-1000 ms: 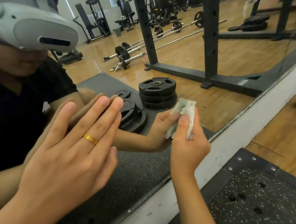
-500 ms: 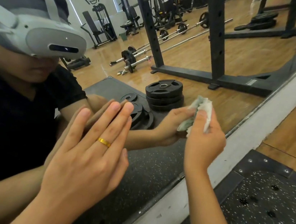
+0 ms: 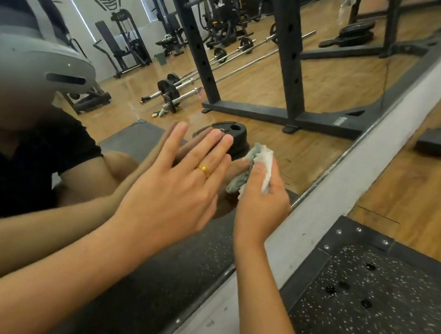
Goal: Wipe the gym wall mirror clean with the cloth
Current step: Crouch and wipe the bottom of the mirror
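- Right hand (image 3: 259, 211) grips a crumpled pale cloth (image 3: 260, 163), thumb and curled fingers bunched round it, and holds the wad against the lower part of the mirror (image 3: 329, 80).
- Cloth and its reflection meet on the glass, just above the mirror's bottom edge and just right of the other hand.
- Left hand (image 3: 174, 191) is spread wide with fingers straight, holding nothing. Its fingertips (image 3: 180, 129) reach the glass where the reflected fingers meet them; whether the palm touches cannot be told.
- A gold ring (image 3: 204, 169) sits on one finger of the left hand.
- Below the mirror runs a pale grey ledge (image 3: 360, 157), slanting from upper right to lower left under both forearms.
- Right of the ledge lies a black speckled rubber mat (image 3: 367, 320) with bolts along its border, and beyond it a wooden floor (image 3: 420, 193).
- In the reflection, a stack of black weight plates (image 3: 238, 137) shows just above the hands, a black rack (image 3: 287, 52) stands behind them, and barbells (image 3: 227, 66) lie on the floor.
- At the left, the reflected person wears a grey headset (image 3: 34, 61) and a black shirt.
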Demonstrator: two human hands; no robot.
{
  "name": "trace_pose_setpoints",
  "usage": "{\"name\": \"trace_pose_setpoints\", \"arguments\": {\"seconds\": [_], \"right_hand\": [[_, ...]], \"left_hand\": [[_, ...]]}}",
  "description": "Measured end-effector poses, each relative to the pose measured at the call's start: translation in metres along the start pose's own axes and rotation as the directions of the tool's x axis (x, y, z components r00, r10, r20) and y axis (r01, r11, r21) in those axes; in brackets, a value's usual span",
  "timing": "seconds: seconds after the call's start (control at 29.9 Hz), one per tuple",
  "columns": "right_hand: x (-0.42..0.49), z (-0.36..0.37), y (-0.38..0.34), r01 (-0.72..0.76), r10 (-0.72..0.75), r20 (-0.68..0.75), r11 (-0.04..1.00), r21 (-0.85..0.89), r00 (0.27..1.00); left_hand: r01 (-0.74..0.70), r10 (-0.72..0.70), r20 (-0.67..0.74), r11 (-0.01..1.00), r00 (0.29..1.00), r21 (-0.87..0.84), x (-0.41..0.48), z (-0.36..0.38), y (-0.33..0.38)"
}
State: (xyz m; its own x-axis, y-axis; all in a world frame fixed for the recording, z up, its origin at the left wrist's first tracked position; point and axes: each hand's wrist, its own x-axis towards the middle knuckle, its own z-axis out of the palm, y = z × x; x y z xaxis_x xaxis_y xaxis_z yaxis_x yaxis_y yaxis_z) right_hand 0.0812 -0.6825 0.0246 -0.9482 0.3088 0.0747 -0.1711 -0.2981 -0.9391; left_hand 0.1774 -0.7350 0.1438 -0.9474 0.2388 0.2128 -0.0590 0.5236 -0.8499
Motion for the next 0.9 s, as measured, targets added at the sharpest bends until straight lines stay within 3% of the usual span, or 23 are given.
{"name": "trace_pose_setpoints", "arguments": {"seconds": [0.23,0.4,0.53,0.64,0.8,0.9], "right_hand": [[0.037,0.009,-0.011,0.328,-0.317,0.106,0.938,-0.113,0.943],[0.078,-0.012,0.020,0.032,-0.030,0.020,0.990,-0.137,0.999],[0.059,-0.002,-0.001,0.089,-0.086,0.078,0.995,-0.042,0.993],[0.059,-0.003,-0.001,0.160,-0.150,0.129,0.985,-0.069,0.980],[0.086,-0.021,0.021,-0.012,0.019,0.071,0.995,-0.099,0.997],[0.076,-0.010,0.011,-0.006,0.007,0.101,1.000,-0.011,0.995]], "left_hand": [[-0.017,0.019,-0.059,0.999,0.998,0.035,-0.004,0.019,0.004],[-0.031,0.031,-0.058,1.000,0.998,0.005,-0.002,0.019,0.004],[-0.026,0.022,-0.121,0.999,0.992,-0.030,-0.005,0.024,0.004],[-0.027,0.020,-0.147,0.999,0.989,-0.043,-0.002,0.022,0.006],[-0.050,0.046,-0.143,0.998,0.989,-0.029,-0.002,0.021,0.005],[-0.050,0.044,-0.142,0.998,0.989,-0.036,-0.003,0.023,0.004]]}}
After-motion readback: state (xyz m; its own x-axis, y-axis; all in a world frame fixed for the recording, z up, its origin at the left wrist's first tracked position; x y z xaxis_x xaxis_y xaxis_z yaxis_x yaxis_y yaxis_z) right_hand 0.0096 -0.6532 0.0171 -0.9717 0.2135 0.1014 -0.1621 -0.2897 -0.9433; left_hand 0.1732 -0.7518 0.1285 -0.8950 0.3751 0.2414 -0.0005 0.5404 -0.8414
